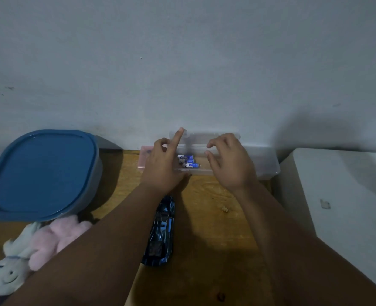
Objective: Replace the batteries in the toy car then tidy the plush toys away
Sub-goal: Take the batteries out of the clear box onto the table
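A clear plastic box (264,164) sits at the far edge of a wooden table (211,217), against a pale, scuffed wall (182,62). Its see-through lid (215,136) stands raised against the wall. Inside, towards the box's left end, lie three small batteries (188,161) with blue and white labels; the print on them is too small to read.

The person's left hand (162,164) is at the box's left end, index finger pointing straight up with its tip at the lid's left corner and the other fingers curled in. Whether this hand grips the box cannot be told. The right hand (231,164) hovers over the middle of the box, fingers bent and spread like a claw, holding nothing.

Nearer the person than the box, between the two forearms, the black and blue toy car (161,230) lies lengthwise on the table. Bare wood lies to the car's right, with a small crumb (225,209) on it.

A pink flat item (144,160) peeks out just left of the box, partly behind the left hand. Well left of the box stands a grey tub with a blue lid (41,173). In front of the tub lie a pink plush toy (56,237) and a white plush toy (8,268), touching. Right of the box, a white block (348,195) borders the table.
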